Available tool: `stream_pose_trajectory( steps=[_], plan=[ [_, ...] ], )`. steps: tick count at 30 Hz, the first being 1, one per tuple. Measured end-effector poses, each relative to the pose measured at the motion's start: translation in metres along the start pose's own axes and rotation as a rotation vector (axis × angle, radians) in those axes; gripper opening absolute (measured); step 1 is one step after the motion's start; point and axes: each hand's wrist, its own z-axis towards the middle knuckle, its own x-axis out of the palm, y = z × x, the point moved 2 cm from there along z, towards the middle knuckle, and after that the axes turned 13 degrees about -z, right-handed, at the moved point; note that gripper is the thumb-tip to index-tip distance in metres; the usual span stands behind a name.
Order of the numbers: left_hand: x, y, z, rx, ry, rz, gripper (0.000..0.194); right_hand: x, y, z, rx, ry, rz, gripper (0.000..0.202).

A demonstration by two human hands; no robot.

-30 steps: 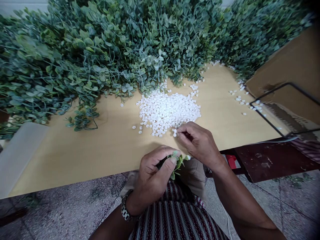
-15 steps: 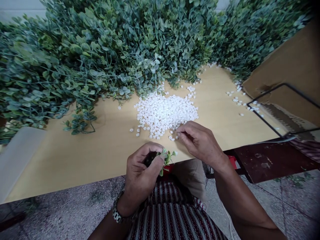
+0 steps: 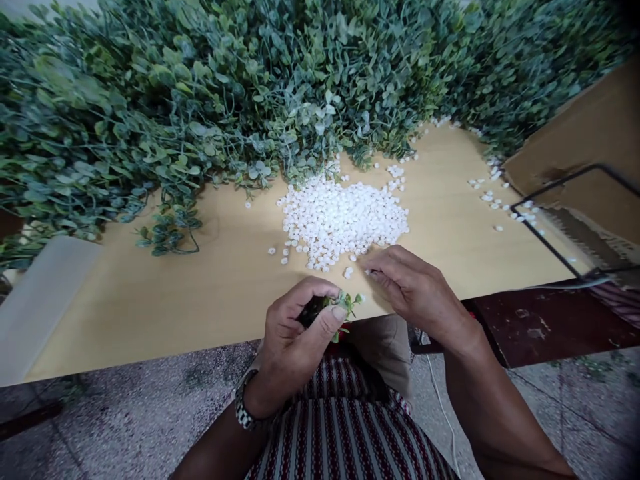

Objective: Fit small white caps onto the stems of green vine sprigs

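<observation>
We have a small green sprig (image 3: 347, 301) nearer to us than the pile of white pieces (image 3: 345, 217), pinched between the thumb and fingers of our left hand (image 3: 295, 337). Just beside the pile's near right edge, our right hand (image 3: 419, 288) has its fingertips drawn together; whether they grip a piece, we cannot tell. Beyond the pile, heaped foliage (image 3: 240, 87) covers the surface (image 3: 175, 307)
</observation>
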Motion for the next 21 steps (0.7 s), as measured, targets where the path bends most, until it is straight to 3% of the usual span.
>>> stream_pose_trajectory(
  steps=[10, 16, 21],
  plan=[
    [0.004, 0.003, 0.002, 0.06, -0.084, 0.025, 0.019, 0.003, -0.001, -0.002, 0.044, -0.079, 0.0, 0.013],
    [0.006, 0.006, 0.003, 0.06, -0.074, -0.004, 0.015, 0.0, -0.005, -0.007, 0.292, -0.151, 0.585, 0.004],
    [0.016, -0.002, 0.01, 0.047, -0.004, 0.02, 0.013, 0.0, 0.003, -0.009, 0.323, -0.145, 0.936, 0.003]
  ],
)
